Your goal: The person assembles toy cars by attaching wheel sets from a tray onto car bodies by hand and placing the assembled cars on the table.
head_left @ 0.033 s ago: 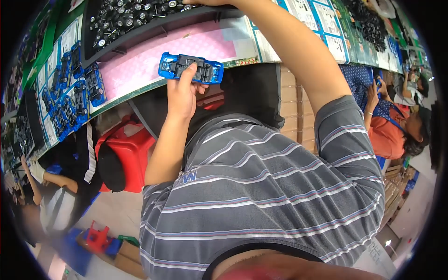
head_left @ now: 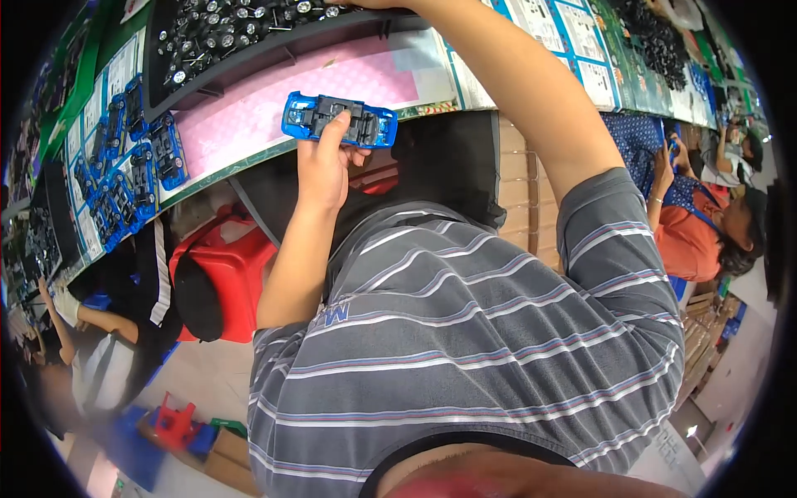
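A blue toy car (head_left: 365, 124) is held by my left hand (head_left: 325, 162), its black underside turned up and no wheels visible on it. My thumb presses on the chassis and the fingers curl beneath, near the table's front edge. At the top edge of the view, my right hand (head_left: 378, 3) reaches to a black tray (head_left: 241, 73) of small wheels on axles (head_left: 228, 37). Its fingers are mostly cut off by the picture's edge, so what they hold is hidden.
Several blue toy cars (head_left: 124, 178) lie close together on the table at left. Pink padding (head_left: 249, 112) covers the table before me. A red stool (head_left: 237, 282) stands below at left. Other people work at both sides, one in an orange top (head_left: 685, 241) at right.
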Demonstrator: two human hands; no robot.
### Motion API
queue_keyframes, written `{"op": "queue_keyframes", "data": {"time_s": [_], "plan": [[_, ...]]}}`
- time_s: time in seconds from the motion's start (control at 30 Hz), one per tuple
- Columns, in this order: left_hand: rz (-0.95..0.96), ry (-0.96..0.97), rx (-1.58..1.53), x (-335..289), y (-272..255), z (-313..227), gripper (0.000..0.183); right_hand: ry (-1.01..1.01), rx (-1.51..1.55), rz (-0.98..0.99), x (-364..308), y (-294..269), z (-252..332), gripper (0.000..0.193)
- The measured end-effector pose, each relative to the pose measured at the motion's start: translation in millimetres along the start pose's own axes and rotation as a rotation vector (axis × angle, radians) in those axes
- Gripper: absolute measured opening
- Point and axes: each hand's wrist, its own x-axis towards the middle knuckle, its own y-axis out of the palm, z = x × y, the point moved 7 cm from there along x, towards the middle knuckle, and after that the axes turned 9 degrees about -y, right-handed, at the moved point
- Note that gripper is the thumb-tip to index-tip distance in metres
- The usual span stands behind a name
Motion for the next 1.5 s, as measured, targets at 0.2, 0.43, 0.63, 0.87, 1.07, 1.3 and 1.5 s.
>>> {"op": "queue_keyframes", "data": {"time_s": [0.2,0.43,0.63,0.87,1.07,1.3,1.5], "plan": [[0.003,0.006,0.005,-8,-1,3,0.017,-0.098,0.135,-0.172,-24,-16,5,0.026],[-0.025,0.023,-0.078,-17,-14,-2,0.024,-0.193,0.625,-0.323,-84,-60,40,0.019],[0.001,0.059,-0.082,-20,-15,-8,0.027,-0.392,0.652,-0.136,-157,-23,112,0.019],[-0.044,0.073,-0.145,-27,-10,-7,0.024,-0.314,0.580,-0.193,-181,5,127,0.026],[-0.042,0.070,-0.160,-26,-9,-7,0.022,-0.269,0.601,-0.294,-193,8,127,0.024],[-0.021,0.063,-0.122,-19,-14,-1,0.025,-0.316,0.512,-0.265,-187,1,130,0.037],[-0.030,0.050,-0.136,-26,-23,-3,0.024,-0.246,0.365,-0.486,-125,-72,87,0.025]]}}
